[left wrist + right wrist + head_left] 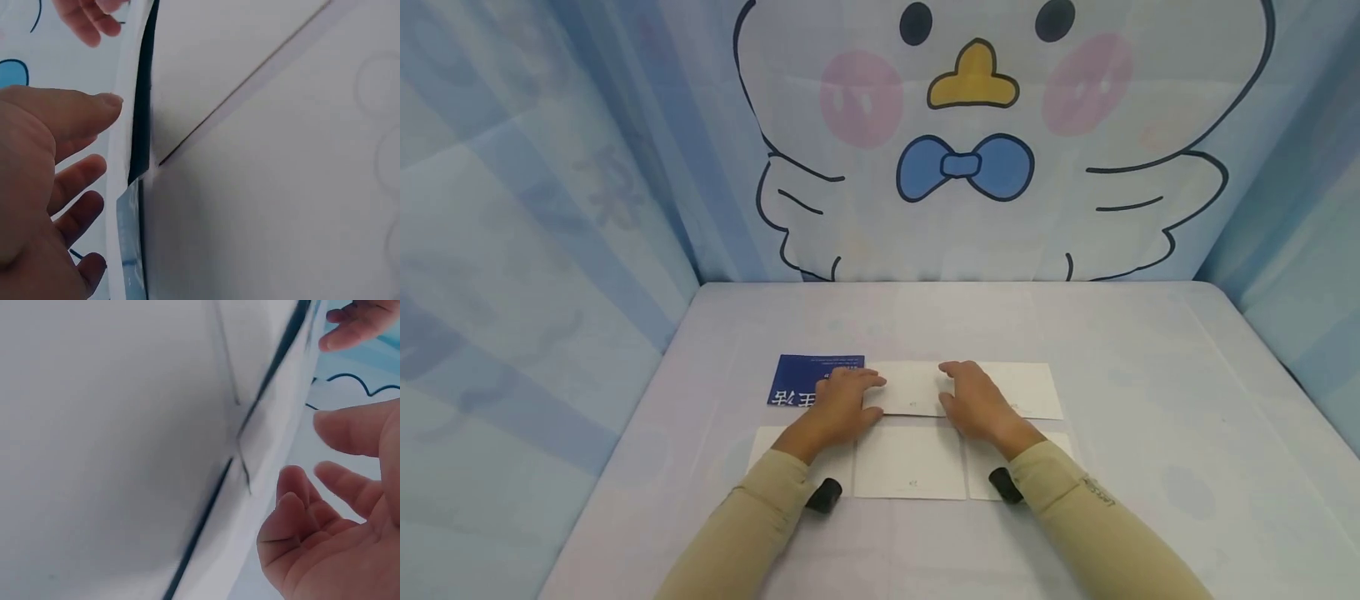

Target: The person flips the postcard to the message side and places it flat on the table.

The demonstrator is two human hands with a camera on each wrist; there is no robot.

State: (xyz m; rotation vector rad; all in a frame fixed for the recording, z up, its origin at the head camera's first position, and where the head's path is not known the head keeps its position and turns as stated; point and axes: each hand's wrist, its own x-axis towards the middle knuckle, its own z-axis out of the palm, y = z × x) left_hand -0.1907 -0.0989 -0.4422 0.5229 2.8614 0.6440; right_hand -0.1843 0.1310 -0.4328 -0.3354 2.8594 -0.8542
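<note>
Two rows of flat cards lie on the table. My left hand [844, 407] is over the border between a dark blue card with white lettering [793, 383] and the white middle card [910, 385] of the far row. Over that middle card's right side is my right hand [976, 403], its thumb and fingers apart. The white far-right card [1033, 390] is partly covered by it. Nothing shows between the fingers of the left hand [37, 169] in the left wrist view. Loosely bent fingers of the right hand [337, 525] hold nothing in the right wrist view.
Three white cards form the near row, among them the middle one [910, 462], with the outer two partly under the forearms. A black wrist device [825, 496] sits under each sleeve. Printed fabric [962, 233] hangs behind the table [1150, 375] and on both sides.
</note>
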